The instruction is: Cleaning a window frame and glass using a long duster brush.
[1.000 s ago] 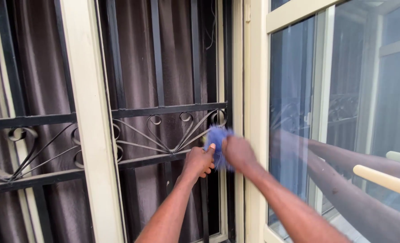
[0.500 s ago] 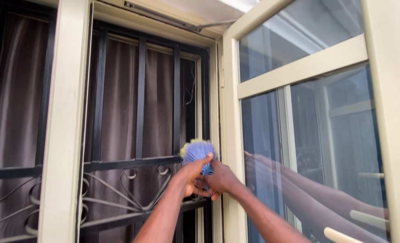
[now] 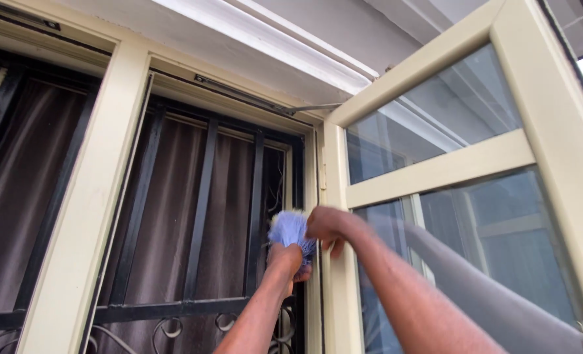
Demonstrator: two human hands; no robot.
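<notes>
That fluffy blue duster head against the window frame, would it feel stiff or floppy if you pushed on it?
Probably floppy: the blue duster head looks tufted and bunches where the left hand grips it. Likely light too. The right hand presses it against the cream window frame, so it should squash easily.

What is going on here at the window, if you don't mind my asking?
A person is holding a fluffy blue cloth up against the edge of the cream window frame. The left hand grips it from below, the right hand presses beside it. The glass pane stands swung open, with black bars and a curtain behind.
</notes>
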